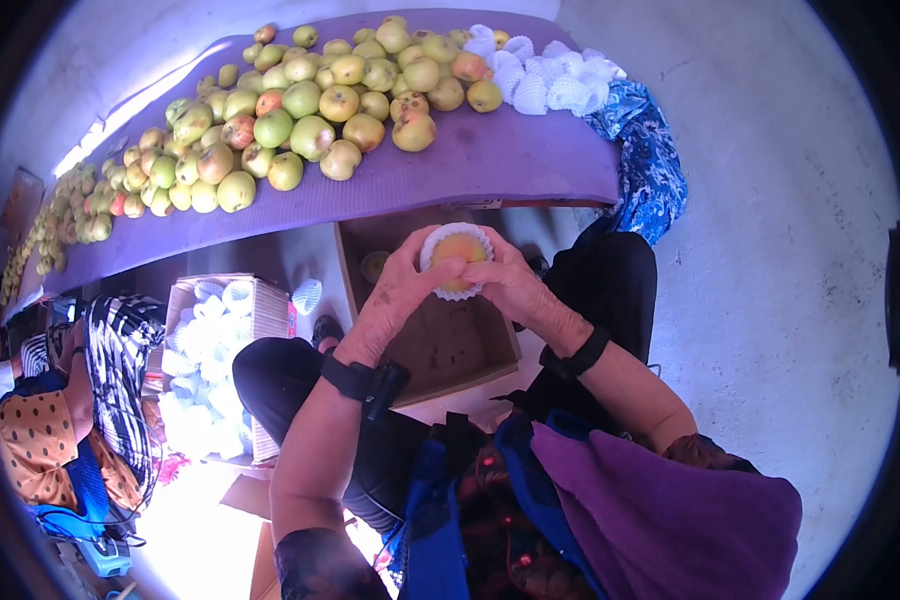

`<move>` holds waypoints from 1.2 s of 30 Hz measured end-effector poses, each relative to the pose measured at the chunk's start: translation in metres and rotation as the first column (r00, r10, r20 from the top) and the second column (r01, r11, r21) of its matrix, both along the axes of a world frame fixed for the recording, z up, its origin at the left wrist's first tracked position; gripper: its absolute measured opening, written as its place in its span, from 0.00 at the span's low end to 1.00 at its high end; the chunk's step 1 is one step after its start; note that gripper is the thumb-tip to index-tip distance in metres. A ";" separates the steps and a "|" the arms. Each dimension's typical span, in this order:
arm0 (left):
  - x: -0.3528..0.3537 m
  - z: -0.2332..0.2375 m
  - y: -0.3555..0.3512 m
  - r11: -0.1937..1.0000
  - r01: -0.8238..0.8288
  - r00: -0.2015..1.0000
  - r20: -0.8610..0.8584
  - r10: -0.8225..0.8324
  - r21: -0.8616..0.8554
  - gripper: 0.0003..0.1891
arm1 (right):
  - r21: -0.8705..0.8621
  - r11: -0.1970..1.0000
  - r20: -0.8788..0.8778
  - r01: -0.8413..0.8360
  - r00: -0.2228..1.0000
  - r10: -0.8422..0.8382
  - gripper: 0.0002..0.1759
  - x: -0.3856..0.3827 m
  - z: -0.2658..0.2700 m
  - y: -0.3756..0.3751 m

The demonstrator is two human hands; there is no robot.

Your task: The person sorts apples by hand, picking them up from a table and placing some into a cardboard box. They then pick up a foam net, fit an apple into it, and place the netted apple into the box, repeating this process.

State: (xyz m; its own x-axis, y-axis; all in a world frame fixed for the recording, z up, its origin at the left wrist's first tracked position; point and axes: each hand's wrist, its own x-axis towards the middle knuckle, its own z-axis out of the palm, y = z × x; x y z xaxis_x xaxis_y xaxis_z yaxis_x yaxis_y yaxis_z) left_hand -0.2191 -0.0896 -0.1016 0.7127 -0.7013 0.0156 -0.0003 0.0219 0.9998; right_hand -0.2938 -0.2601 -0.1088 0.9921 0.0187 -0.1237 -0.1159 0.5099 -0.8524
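Both my hands hold one yellow-orange apple (459, 250) that sits in a white foam net sleeve (432, 247). My left hand (395, 300) grips it from the left, thumb on the fruit. From the right, my right hand (515, 285) presses against the sleeve's rim. The apple is held above an open cardboard box (450, 345) on the floor; one fruit (374, 265) lies in the box's far left corner. Black bands are on both wrists.
A purple mat (490, 160) carries a large pile of green, yellow and red apples (300, 110) and a heap of white foam sleeves (555, 75). A box full of sleeved fruit (210, 350) stands at left. Another person (60, 420) sits at far left. Blue patterned cloth (650, 170) lies at right.
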 end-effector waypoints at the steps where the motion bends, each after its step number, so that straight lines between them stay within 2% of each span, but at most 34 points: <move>1: 0.000 0.000 0.001 1.000 0.000 1.000 -0.001 0.000 0.000 0.33 | -0.032 0.999 -0.009 -0.028 1.000 0.028 0.38 0.000 0.004 0.000; 3: 0.000 0.000 0.002 0.999 -0.035 0.996 -0.085 0.032 -0.036 0.32 | -0.067 0.996 -0.020 -0.057 0.998 0.056 0.37 -0.001 0.011 -0.002; 5: -0.001 0.000 0.001 0.999 -0.035 0.996 -0.089 0.033 -0.027 0.32 | -0.243 0.967 -0.075 -0.081 0.995 0.065 0.36 0.000 0.018 -0.003; 6: -0.001 0.001 0.002 0.999 -0.033 0.995 -0.091 0.032 -0.017 0.32 | -0.244 0.966 -0.076 -0.082 0.995 0.065 0.36 -0.001 0.030 -0.004; 8: 0.000 0.001 0.003 0.999 -0.051 0.995 -0.086 0.050 -0.016 0.32 | -0.601 0.764 -0.263 -0.234 0.961 0.087 0.35 -0.003 0.055 -0.006; 9: 0.000 0.000 0.002 0.998 -0.068 0.994 -0.081 0.067 -0.016 0.31 | -0.601 0.764 -0.264 -0.233 0.961 0.085 0.35 -0.003 0.050 -0.008; 11: 0.000 -0.001 0.001 0.997 -0.070 0.996 -0.045 0.071 0.014 0.31 | -0.461 0.868 -0.171 -0.184 0.978 0.117 0.35 -0.001 0.030 -0.013; 19: 0.002 0.002 0.006 0.989 -0.038 0.999 0.014 0.036 0.141 0.31 | -0.320 0.939 -0.065 -0.128 0.991 0.114 0.35 -0.003 -0.001 -0.005; 21: 0.005 0.001 0.012 0.962 -0.004 0.989 0.145 -0.036 0.272 0.33 | -0.273 0.952 -0.060 -0.141 0.990 0.130 0.35 -0.005 -0.010 0.001; 22: 0.007 -0.003 0.018 0.962 0.002 0.989 0.142 -0.042 0.274 0.33 | -0.237 0.959 -0.108 -0.159 0.985 0.136 0.34 -0.005 -0.015 0.006; 24: 0.009 -0.007 0.030 0.880 -0.125 0.898 0.430 -0.096 0.458 0.34 | -0.196 0.965 -0.158 -0.173 0.977 0.143 0.34 -0.007 -0.027 0.018; 25: 0.010 -0.002 0.034 0.879 -0.124 0.899 0.427 -0.097 0.460 0.34 | -0.118 0.975 -0.213 -0.188 0.964 0.161 0.33 -0.009 -0.035 0.025; 27: 0.010 0.017 0.045 0.756 -0.384 0.807 0.591 -0.003 0.529 0.33 | -0.023 0.979 -0.321 -0.204 0.929 0.186 0.32 -0.011 -0.047 0.037; 28: 0.012 0.025 0.048 0.755 -0.385 0.808 0.589 -0.002 0.531 0.33 | -0.022 0.978 -0.323 -0.206 0.927 0.189 0.32 -0.011 -0.055 0.040; 30: 0.016 0.035 0.055 0.750 -0.521 0.782 0.579 0.229 0.407 0.30 | 0.086 0.975 -0.437 -0.203 0.872 0.220 0.32 -0.008 -0.077 0.043; 31: 0.016 0.035 0.059 0.763 -0.540 0.761 0.594 0.263 0.354 0.27 | 0.088 0.975 -0.440 -0.205 0.870 0.223 0.32 -0.003 -0.091 0.042; 32: 0.015 0.038 0.062 0.762 -0.539 0.763 0.591 0.262 0.359 0.27 | 0.116 0.980 -0.482 -0.163 0.853 0.199 0.32 0.001 -0.107 0.042; 34: 0.008 0.044 0.065 0.800 -0.545 0.731 0.611 0.305 0.253 0.24 | 0.149 0.983 -0.531 -0.111 0.829 0.174 0.32 0.011 -0.133 0.040; 36: 0.000 0.053 0.067 0.814 -0.518 0.759 0.581 0.296 0.263 0.22 | 0.063 0.997 -0.560 -0.046 0.825 0.074 0.31 0.028 -0.157 0.034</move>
State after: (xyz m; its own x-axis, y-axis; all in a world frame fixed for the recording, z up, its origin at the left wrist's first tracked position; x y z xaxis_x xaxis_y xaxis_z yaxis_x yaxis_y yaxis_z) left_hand -0.2192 -0.0224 -0.0487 0.8981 -0.3677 0.2412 -0.4060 -0.4828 0.7760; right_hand -0.2663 -0.2261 -0.2656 0.7479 0.0950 -0.6570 -0.5992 0.5225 -0.6066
